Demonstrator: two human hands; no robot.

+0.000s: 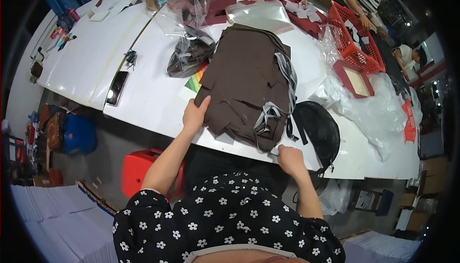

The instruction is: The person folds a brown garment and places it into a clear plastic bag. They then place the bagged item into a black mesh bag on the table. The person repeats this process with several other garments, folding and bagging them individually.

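Note:
A thick stack of dark brown fabric pieces [239,71] lies on the white table in front of me. Grey and white strips [268,116] hang loosely over its right side and near corner. My left hand [195,115] grips the stack's left edge, thumb lying on top and the other fingers mostly hidden. At the table's front edge, just off the near right corner of the stack, my right hand [290,160] is closed. A small pale bit shows by its fingertips, too little to name. Beside the stack on the right rests a black bag [318,131].
Left of the stack are a clear plastic bag with dark contents [189,54], a phone [117,89] and keys [130,57]. A red basket [354,37], a maroon box [353,79] and crumpled clear plastic [373,112] lie right. Other people work at the far side.

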